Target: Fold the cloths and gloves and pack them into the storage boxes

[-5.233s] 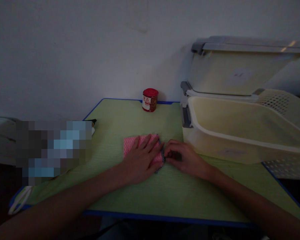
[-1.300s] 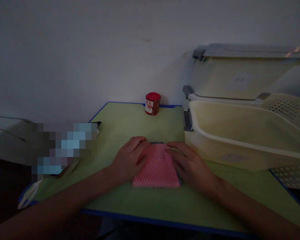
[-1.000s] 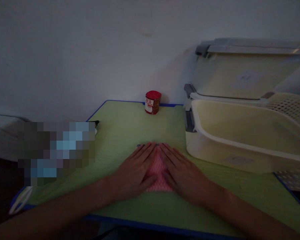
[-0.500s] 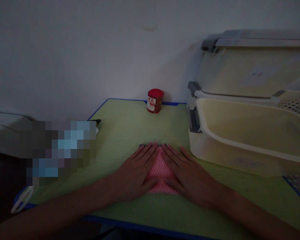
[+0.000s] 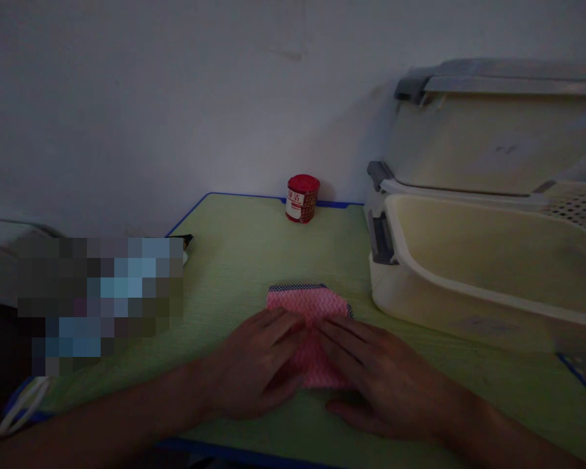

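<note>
A folded pink textured cloth (image 5: 303,298) with dark checked edging lies flat on the green table top (image 5: 224,260). My left hand (image 5: 256,365) rests on the cloth's left half, palm down, its fingers a little bent and the thumb apart. On the right half lies my right hand (image 5: 381,374), fingers stretched out and pointing inward, thumb toward the near edge. Neither hand grips the cloth. The two sets of fingertips come close together near its middle. Part of the cloth is hidden beneath both hands.
A red roll (image 5: 303,197) with a printed label stands at the table's back edge by the wall. At right sits a cream plastic bin (image 5: 420,306), its lid (image 5: 469,140) raised. A blurred-out item (image 5: 122,286) lies at left, a white strap (image 5: 27,407) near it.
The cloth has been turned, so its checked edge now faces away from me. From lying flat over the far edge, both hands have slid back toward me, uncovering the cloth's far part.
</note>
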`<state>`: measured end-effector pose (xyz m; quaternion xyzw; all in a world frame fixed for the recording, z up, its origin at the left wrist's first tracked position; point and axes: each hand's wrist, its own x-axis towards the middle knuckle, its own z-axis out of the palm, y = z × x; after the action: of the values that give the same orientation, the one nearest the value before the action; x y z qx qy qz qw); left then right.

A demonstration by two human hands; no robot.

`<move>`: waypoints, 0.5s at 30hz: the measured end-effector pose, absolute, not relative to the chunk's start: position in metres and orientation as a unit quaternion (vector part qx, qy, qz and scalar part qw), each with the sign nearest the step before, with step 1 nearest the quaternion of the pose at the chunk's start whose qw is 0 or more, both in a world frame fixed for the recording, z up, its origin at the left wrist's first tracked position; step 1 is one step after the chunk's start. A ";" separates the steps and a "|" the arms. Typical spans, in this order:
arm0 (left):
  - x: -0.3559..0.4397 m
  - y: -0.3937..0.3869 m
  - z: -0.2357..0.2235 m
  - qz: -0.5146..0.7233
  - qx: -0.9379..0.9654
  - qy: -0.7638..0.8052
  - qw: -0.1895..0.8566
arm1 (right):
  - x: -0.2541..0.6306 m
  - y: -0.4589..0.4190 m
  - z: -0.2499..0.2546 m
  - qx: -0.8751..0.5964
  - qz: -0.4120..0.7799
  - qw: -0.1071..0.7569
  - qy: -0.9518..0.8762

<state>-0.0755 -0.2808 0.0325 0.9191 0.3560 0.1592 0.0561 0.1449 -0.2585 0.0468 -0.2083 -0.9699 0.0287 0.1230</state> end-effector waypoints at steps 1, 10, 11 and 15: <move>-0.075 -0.281 0.032 0.153 0.918 0.362 0.060 | 0.144 -0.259 0.044 -0.218 0.036 0.119 -0.968; -0.072 -0.285 0.028 0.140 0.915 0.377 0.037 | 0.144 -0.261 0.044 -0.226 0.059 0.130 -0.964; -0.073 -0.285 0.028 0.143 0.914 0.378 0.033 | 0.144 -0.260 0.044 -0.226 0.058 0.132 -0.963; -0.074 -0.284 0.031 0.136 0.917 0.373 0.030 | 0.144 -0.257 0.042 -0.239 0.056 0.151 -0.957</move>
<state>-0.0743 -0.2835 0.0308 0.9172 0.3730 0.1364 0.0303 0.1435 -0.2567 0.0422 -0.2393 -0.9575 0.0563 0.1510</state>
